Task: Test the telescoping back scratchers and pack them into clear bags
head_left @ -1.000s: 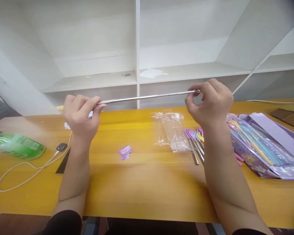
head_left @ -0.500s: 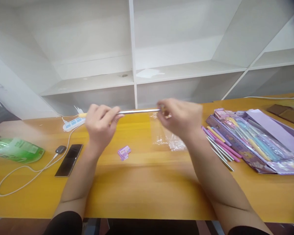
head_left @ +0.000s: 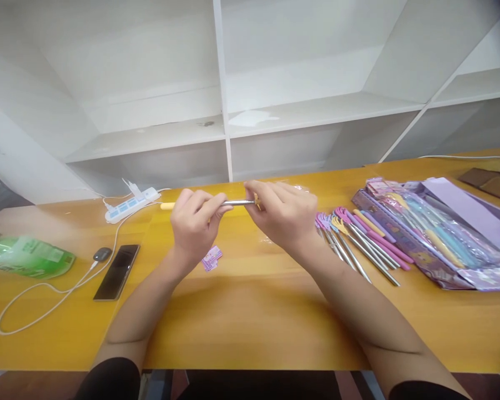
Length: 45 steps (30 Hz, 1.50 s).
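Observation:
A telescopic back scratcher (head_left: 238, 203) lies level between my two hands above the table. My left hand (head_left: 196, 222) is wrapped round its yellow handle, whose end pokes out to the left. My right hand (head_left: 281, 214) is closed round the head end, so most of the head is hidden. Only a short length of silver rod shows between the hands. On the table, right of my right hand, several back scratchers (head_left: 341, 228) with purple, yellow and pink claw heads lie fanned out beside a patterned purple box (head_left: 416, 261). Small purple cards (head_left: 212, 258) lie below my left hand.
Wrapped back scratchers (head_left: 433, 228) fill the box. To the left are a phone (head_left: 117, 272), a white charging cable (head_left: 37, 286), a green bottle (head_left: 29, 255) and a power strip (head_left: 132, 205). White shelving (head_left: 229, 133) stands behind the table (head_left: 250, 322).
My hands have drawn closer together, and the silver rod between them shows much shorter. My left hand has moved right, my right hand left. Claw heads on the table have come into sight.

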Each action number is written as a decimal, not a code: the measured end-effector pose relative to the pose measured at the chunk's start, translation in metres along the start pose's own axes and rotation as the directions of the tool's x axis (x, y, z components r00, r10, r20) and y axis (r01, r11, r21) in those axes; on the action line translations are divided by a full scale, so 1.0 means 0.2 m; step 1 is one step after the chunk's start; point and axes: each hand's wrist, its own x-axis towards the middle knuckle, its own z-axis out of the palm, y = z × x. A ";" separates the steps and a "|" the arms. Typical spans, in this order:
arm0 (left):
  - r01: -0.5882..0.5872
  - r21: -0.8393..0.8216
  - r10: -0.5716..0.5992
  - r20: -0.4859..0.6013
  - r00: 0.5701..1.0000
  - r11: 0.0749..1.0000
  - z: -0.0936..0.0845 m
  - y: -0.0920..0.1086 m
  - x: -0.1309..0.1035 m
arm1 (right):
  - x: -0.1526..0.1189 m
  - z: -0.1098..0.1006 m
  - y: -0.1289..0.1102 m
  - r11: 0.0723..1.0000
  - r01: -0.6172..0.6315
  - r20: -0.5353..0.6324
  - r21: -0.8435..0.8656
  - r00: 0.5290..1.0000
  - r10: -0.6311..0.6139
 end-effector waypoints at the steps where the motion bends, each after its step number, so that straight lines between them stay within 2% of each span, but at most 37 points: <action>1: -0.022 -0.002 0.022 0.002 1.000 1.000 -0.01 -0.01 0.01 | 0.00 0.00 0.00 1.000 0.012 0.008 0.006 1.000 -0.013; 5: -0.095 -0.013 0.095 0.021 0.995 0.995 -0.04 -0.07 0.05 | 0.02 -0.02 0.01 0.998 0.064 0.057 0.009 0.996 -0.064; 9: -0.154 0.003 0.154 -0.001 0.988 0.988 -0.05 -0.07 0.05 | 0.03 -0.03 0.05 0.996 0.071 0.071 0.050 0.995 -0.075; 15: -0.186 0.025 0.186 -0.013 0.982 0.982 -0.05 -0.07 0.05 | 0.02 -0.02 0.06 0.996 0.044 0.078 0.073 0.996 -0.049; 18: -0.193 0.045 0.193 -0.006 0.981 0.980 -0.06 -0.09 0.06 | 0.03 -0.03 0.07 0.993 0.074 0.120 0.093 0.989 -0.085; 22: -0.196 0.075 0.195 0.022 0.981 0.978 -0.07 -0.13 0.06 | 0.08 -0.08 0.10 0.965 0.184 0.256 0.187 0.939 -0.229; 24: -0.208 0.106 0.205 0.033 0.978 0.972 -0.08 -0.15 0.06 | 0.10 -0.09 0.11 0.948 0.200 0.308 0.246 0.912 -0.272; 34: -0.294 0.109 0.295 0.010 0.956 0.950 -0.10 -0.25 0.07 | 0.10 -0.05 0.13 0.927 0.203 0.270 0.316 0.917 -0.293; 38: -0.214 0.127 0.224 -0.064 0.973 0.969 -0.13 -0.33 0.06 | 0.12 -0.08 0.20 0.948 0.167 0.278 0.271 0.929 -0.243; 41: -0.107 0.183 0.124 -0.083 0.989 0.977 -0.16 -0.42 0.05 | 0.13 -0.09 0.30 0.968 0.138 0.267 0.208 0.944 -0.192; 45: -0.057 0.237 0.083 -0.102 0.991 0.970 -0.21 -0.51 0.04 | 0.13 -0.10 0.43 0.983 0.084 0.258 0.164 0.958 -0.125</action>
